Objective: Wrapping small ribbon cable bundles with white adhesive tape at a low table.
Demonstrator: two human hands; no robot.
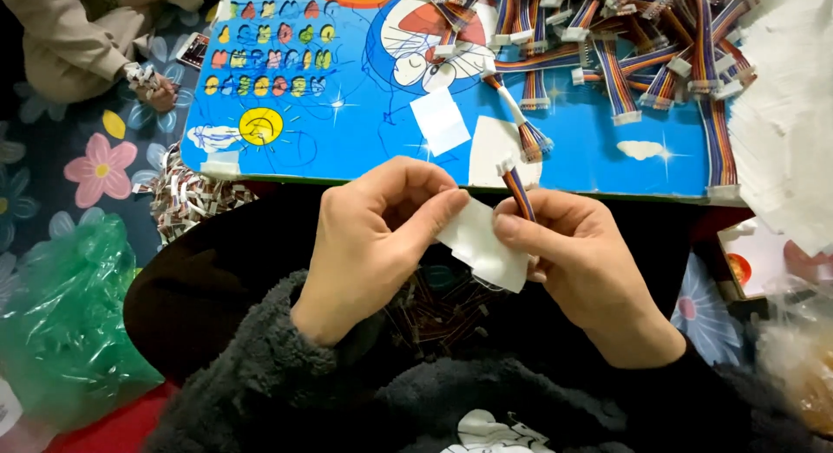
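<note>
Now both hands – left hand (373,236), right hand (573,253) – pinching white label (482,240), ribbon cable (519,193)

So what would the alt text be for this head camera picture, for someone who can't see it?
Two bare hands, left hand and right hand, hold a white paper label against a multicoloured ribbon cable over a dark lap. Beyond them, a blue cartoon-printed board carries a heap of similar cables, and a green plastic bag lies on the left.
</note>
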